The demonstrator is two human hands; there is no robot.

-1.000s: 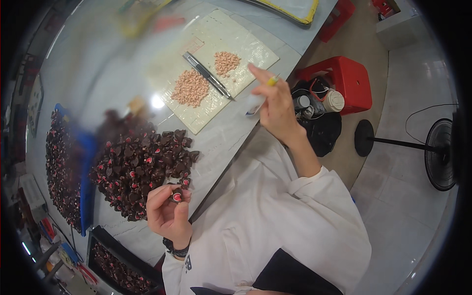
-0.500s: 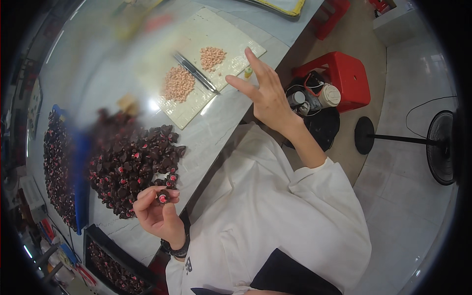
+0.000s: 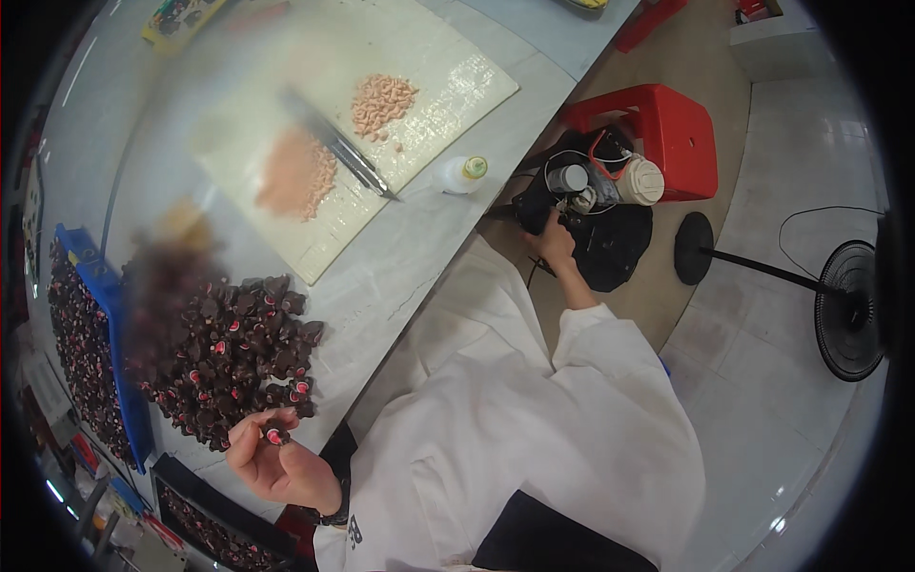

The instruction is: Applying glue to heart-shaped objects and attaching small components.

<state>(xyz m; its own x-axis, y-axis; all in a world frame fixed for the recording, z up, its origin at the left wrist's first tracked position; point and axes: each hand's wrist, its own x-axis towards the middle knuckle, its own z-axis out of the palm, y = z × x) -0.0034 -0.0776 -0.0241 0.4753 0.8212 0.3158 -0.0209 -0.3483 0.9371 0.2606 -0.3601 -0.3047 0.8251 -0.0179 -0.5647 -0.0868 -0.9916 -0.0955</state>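
At the lower left, my left hand [image 3: 291, 472] pinches a small dark brown piece [image 3: 275, 436] with a pink-red and white centre. Just beyond it spreads a heap of similar dark pieces [image 3: 238, 353]. My right hand [image 3: 556, 243] is down past the table's edge, against black things beside the red stool; its fingers are partly hidden, so its grip is unclear. A pale board [image 3: 438, 114] on the table bears two piles of small pinkish bits [image 3: 384, 103]. Between those piles rests a slim dark metal tool [image 3: 357, 164], perhaps tweezers.
A small whitish bottle [image 3: 463, 175] stands by the table's edge. Dark pieces also fill a blue tray [image 3: 119, 372] and a black tray [image 3: 191, 472]. Beside a red stool [image 3: 681, 143] are cups [image 3: 640, 183] and a black bag [image 3: 615, 248]. A fan [image 3: 848, 296] stands right.
My right hand has moved from above the table's edge down to the black things by the stool. My left hand still pinches the dark piece. The view has shifted somewhat.
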